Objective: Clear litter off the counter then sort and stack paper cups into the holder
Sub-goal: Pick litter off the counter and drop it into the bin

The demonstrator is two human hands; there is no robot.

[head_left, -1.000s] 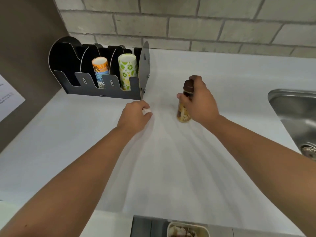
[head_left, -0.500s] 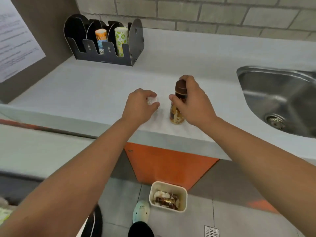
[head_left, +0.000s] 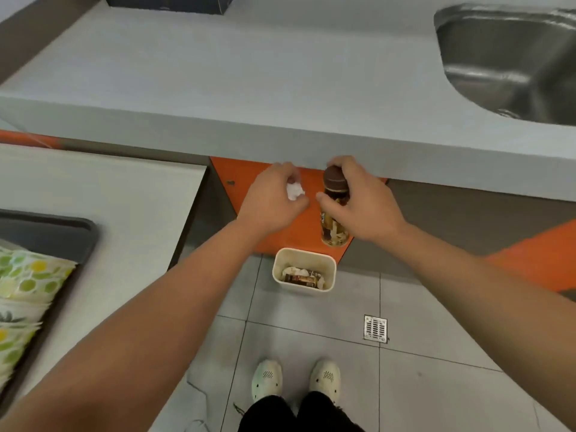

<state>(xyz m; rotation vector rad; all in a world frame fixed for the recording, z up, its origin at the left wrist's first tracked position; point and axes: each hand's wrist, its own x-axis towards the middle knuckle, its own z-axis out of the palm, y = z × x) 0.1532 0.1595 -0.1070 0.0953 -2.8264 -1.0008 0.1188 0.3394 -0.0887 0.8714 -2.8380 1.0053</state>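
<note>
Litter phase nearly done: left hand (head_left: 274, 198) pinching tissue (head_left: 294, 191), right hand (head_left: 361, 198) gripping bottle (head_left: 335, 213), above bin (head_left: 304, 271); cups (head_left: 21, 294) unsorted.

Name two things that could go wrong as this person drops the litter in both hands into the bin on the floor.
1. The bin is small and already holds litter, so the bottle in the right hand might bounce off its rim or tip it.
2. The crumpled paper in the left hand is light and held well above the bin, so it may drift onto the tiles.
</note>
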